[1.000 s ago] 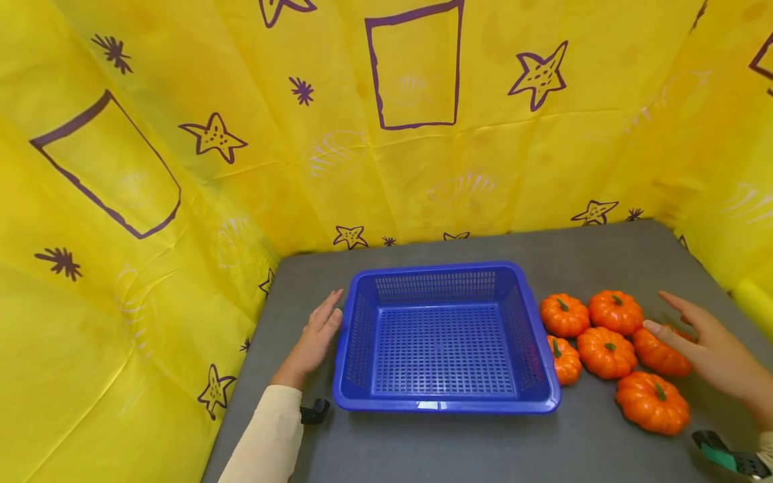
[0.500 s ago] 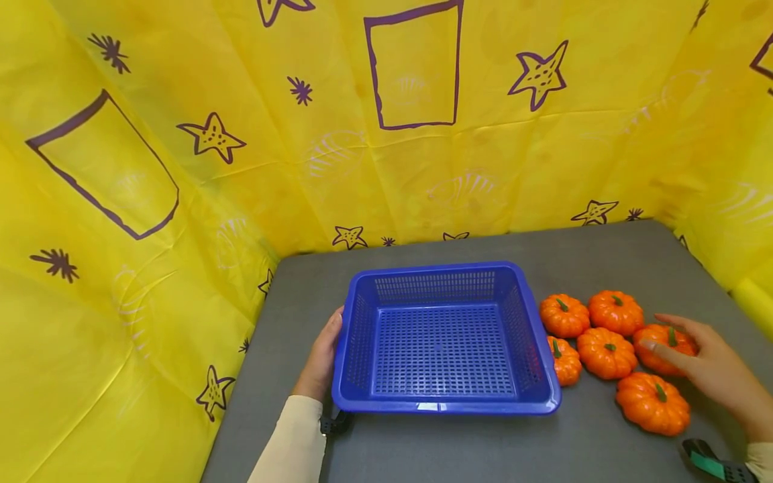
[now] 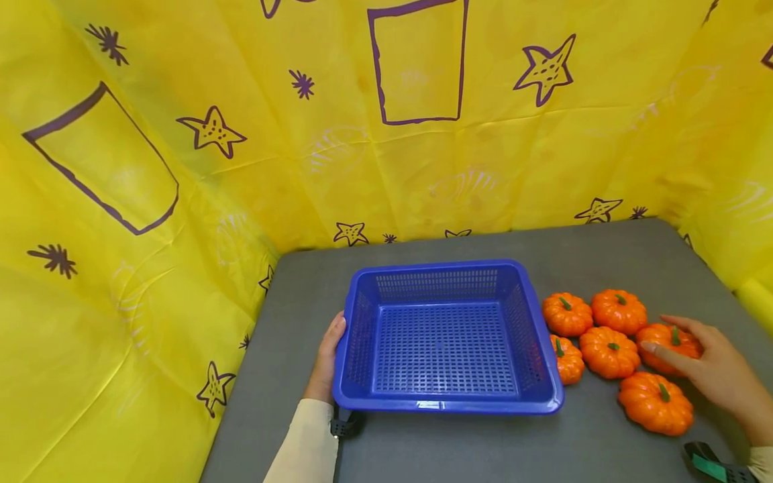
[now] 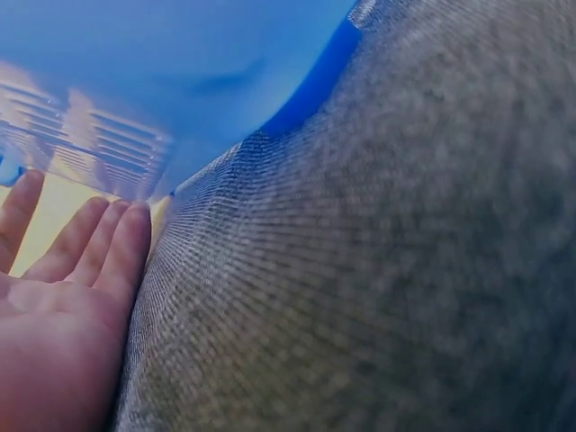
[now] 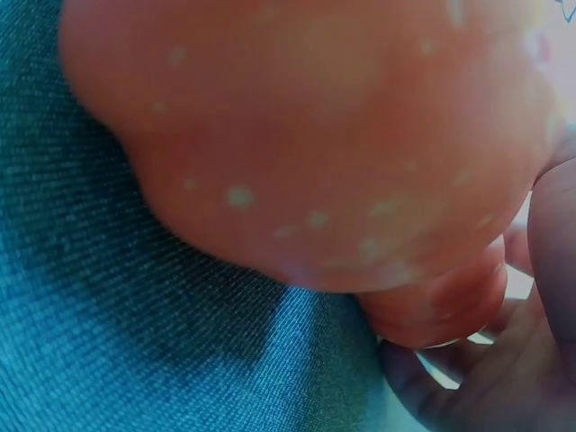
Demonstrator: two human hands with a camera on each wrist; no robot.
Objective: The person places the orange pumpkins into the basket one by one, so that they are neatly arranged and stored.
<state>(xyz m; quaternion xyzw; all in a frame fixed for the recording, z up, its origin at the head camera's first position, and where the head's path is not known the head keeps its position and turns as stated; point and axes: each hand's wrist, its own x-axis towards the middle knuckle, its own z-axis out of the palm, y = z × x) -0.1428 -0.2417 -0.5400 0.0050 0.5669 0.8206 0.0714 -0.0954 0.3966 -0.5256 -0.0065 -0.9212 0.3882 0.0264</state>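
Note:
A blue plastic basket with slotted walls stands on the grey table, with nothing inside. My left hand lies along its left side; in the left wrist view the straight fingers reach up to the slotted wall. On the right, my right hand grips an orange pumpkin with a green stem, thumb on the near side and fingers round the far side. In the right wrist view this pumpkin shows between the fingers, partly behind a nearer pumpkin.
Several other small pumpkins lie grouped between the basket and my right hand, one partly hidden by the basket's right rim. Yellow cloth with purple drawings hangs behind the table and at both sides.
My left hand has moved nearer, its fingers now against the basket's side. The right hand has come down onto the rightmost pumpkin and taken hold of it. The basket stays put.

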